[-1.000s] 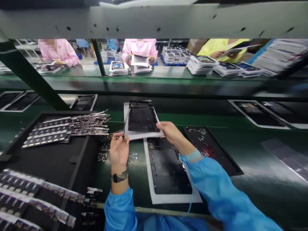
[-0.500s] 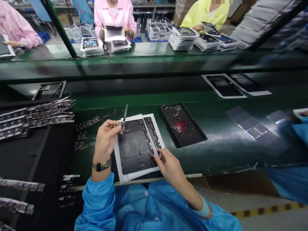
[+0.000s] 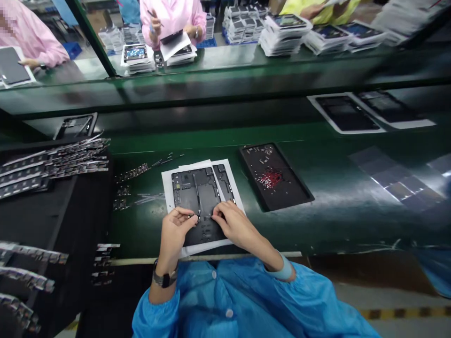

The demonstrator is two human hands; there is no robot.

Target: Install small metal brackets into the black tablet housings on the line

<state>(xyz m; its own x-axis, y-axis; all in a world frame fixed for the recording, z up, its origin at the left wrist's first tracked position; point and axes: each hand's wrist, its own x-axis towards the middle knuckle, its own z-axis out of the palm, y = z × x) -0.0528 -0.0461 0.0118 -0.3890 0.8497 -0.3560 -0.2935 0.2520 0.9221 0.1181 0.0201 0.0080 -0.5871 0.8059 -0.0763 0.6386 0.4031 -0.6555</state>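
A black tablet back housing [image 3: 186, 192] lies on white paper [image 3: 167, 185] in front of me. My left hand [image 3: 178, 230] is over its lower left part, thumb and fingers pinched on the small-board end of a thin flex cable [image 3: 197, 190]. The cable's strip runs away from me across the housing. My right hand [image 3: 232, 224] is over the lower right part, fingertips pinched together; whatever they hold is too small to make out. A second black housing [image 3: 225, 180] lies partly under the first sheet, to the right.
A black tray [image 3: 296, 188] of small red and metallic parts stands to the right. Strips of small circuit boards [image 3: 77, 159] lie left, with loose flex cables [image 3: 150, 198] beside the paper. More housings [image 3: 347, 112] lie farther back. Clear film sheets [image 3: 398, 183] lie right. Co-workers sit across the bench.
My left hand has lowered the flex cable from above the housing's upper left onto its middle. My right hand has moved left and slightly up, closer to the left hand.
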